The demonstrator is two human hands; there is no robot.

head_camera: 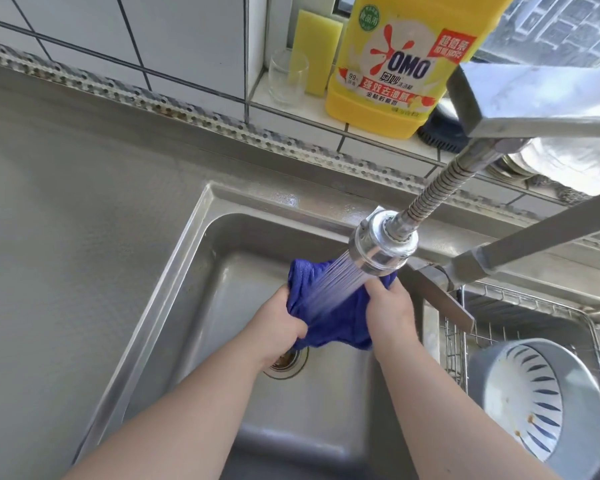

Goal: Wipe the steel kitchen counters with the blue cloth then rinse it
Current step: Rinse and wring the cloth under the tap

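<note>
— Blue cloth (329,317), bunched up, is that in both hands?

— Yes. The left hand (278,327) grips its left side with fingers curled into the fabric, and the right hand (390,313) pinches and clutches the right side. Neither hand is spread; both are closed tight on the cloth.

— Where is the cloth, exactly?

— Held up over the steel sink (194,237), above the basin floor, just behind the drain (288,363). Water from the spray head (380,245) falls in a fan straight onto the middle of it, between the two hands.

— And around the sink?

— The steel counter (66,188) runs off to the left. To the right, a wire rack (465,323) sits in the second basin with a grey bowl (534,400), white inside with blue streaks. On the tiled ledge (371,147) behind stand a yellow detergent bottle (395,67), a yellow sponge (317,51) on edge, and a clear glass (288,79) beside it.
</note>
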